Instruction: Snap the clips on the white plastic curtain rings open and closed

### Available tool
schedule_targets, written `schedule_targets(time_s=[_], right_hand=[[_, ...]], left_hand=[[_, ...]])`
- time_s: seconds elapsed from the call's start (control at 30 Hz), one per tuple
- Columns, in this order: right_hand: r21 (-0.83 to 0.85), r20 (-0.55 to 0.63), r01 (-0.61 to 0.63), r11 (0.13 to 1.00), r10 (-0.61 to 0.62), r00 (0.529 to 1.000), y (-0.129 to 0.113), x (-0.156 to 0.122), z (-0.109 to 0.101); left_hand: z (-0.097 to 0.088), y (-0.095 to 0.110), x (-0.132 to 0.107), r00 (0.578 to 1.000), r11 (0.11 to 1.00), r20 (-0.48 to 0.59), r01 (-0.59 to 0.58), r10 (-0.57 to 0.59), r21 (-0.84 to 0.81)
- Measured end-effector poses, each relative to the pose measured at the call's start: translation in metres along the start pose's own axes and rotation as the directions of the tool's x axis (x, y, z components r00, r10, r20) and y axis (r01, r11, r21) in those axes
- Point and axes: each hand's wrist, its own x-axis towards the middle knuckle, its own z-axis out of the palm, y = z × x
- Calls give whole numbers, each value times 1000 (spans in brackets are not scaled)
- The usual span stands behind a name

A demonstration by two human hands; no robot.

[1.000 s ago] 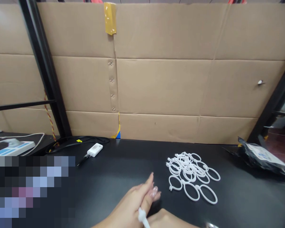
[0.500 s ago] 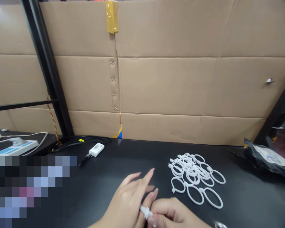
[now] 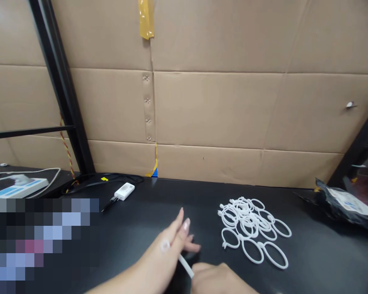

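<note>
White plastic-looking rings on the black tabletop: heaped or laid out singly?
Heaped: the white plastic-looking rings overlap in a tangle, with several loops splayed to the front and right.

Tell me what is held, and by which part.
A white strip: the left hand grips its far part, the right hand its near part, with a bare stretch between.

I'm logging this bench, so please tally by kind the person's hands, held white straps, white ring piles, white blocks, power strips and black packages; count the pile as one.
Hands: 2 (left hand, right hand)
White strap: 1, partly hidden
White ring pile: 1
White block: 1
Power strip: 1
Black package: 1
Total: 7
</note>
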Motion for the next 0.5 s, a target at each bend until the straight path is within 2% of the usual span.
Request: schedule_targets(time_s=[0.03, 0.13, 0.27, 0.33, 0.43, 0.5], right_hand=[[-3, -7, -8, 1000, 8, 1000, -1, -1, 0], [76, -45, -39, 996, 42, 998, -5, -2, -2], [401, -123, -87, 912, 147, 981, -3, 1, -4], [491, -181, -61, 869, 170, 969, -2, 3, -6], [401, -292, -78, 913, 208, 934, -4, 3, -18], [186, -439, -173, 967, 240, 866, -5, 2, -35]], left_hand=[[-1, 2, 0, 999, 998, -19, 48, -49, -47], [-3, 8, 0, 1000, 997, -2, 28, -29, -65], [1, 4, 1, 996, 998, 86, 7, -1, -69], [2, -2, 4, 997, 997, 76, -25, 30, -68], [-5, -11, 13, 997, 994, -57, -52, 47, -98], [-16, -18, 22, 983, 996, -181, -4, -12, -89]])
